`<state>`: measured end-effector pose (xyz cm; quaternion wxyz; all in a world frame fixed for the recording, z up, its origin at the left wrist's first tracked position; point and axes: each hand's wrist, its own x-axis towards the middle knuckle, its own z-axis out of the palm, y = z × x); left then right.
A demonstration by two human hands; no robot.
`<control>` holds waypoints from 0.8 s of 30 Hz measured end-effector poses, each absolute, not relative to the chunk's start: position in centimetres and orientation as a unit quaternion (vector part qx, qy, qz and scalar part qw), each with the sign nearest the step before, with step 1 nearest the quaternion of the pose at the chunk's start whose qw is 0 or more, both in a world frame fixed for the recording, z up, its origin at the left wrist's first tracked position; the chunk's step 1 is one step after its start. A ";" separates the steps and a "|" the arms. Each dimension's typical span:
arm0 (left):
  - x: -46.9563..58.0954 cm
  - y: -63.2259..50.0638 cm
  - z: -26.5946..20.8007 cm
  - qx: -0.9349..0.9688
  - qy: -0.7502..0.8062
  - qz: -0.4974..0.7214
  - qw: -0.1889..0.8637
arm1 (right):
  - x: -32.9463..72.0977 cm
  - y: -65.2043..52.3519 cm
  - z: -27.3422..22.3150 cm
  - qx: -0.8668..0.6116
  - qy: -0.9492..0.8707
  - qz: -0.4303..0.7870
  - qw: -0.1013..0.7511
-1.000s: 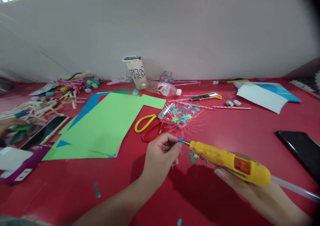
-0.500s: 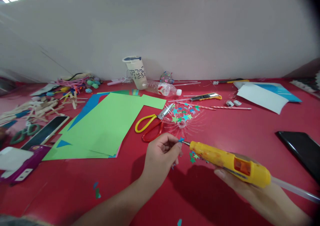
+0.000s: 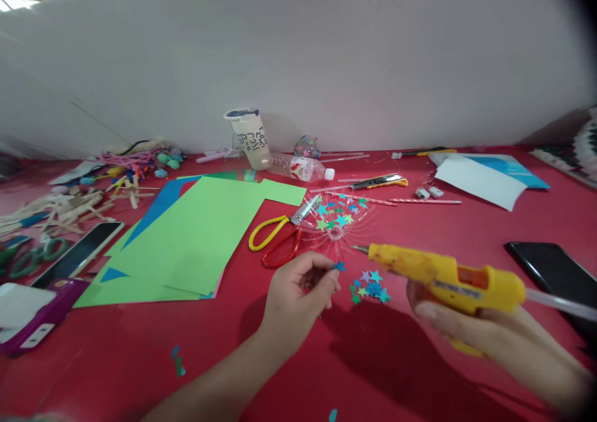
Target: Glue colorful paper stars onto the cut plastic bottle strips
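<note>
Pinched between the thumb and finger of my left hand (image 3: 298,301) is a small blue paper star (image 3: 340,266). My right hand (image 3: 466,325) is wrapped round a yellow hot glue gun (image 3: 420,266), a clear glue stick (image 3: 559,304) poking out of its back. Its metal nozzle points left, a little apart from the star. Beneath lies a small heap of paper stars (image 3: 373,288) on the red table (image 3: 289,378). Beyond my left hand sits a clear cut plastic bottle piece (image 3: 336,232) with fringed strips and several stars on it.
Scissors (image 3: 282,235) with yellow and red handles lie beside green paper sheets (image 3: 196,235). Behind are a plastic bottle (image 3: 298,168), a cup (image 3: 252,139) and a box cutter (image 3: 377,182). Phones lie at left (image 3: 77,254) and right (image 3: 555,273); wooden sticks (image 3: 69,207) clutter the left.
The glue gun has pulled back to the right and up, its nozzle leaving the blue star. My left hand keeps the star in nearly the same place. The heap of stars shows more fully.
</note>
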<state>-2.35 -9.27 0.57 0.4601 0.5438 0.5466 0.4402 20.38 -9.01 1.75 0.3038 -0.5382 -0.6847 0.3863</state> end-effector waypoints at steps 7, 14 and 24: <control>-2.0 -8.7 0.4 0.452 0.500 0.428 0.602 | 24.5 -5.6 1.0 -0.520 -0.613 0.555 0.215; -1.9 -8.8 0.2 0.441 0.485 0.399 0.641 | 24.2 -4.0 -1.3 -0.588 -0.686 0.408 0.131; -1.9 -8.8 0.2 0.406 0.470 0.395 0.677 | 24.2 -3.3 -2.1 -0.676 -0.726 0.075 0.101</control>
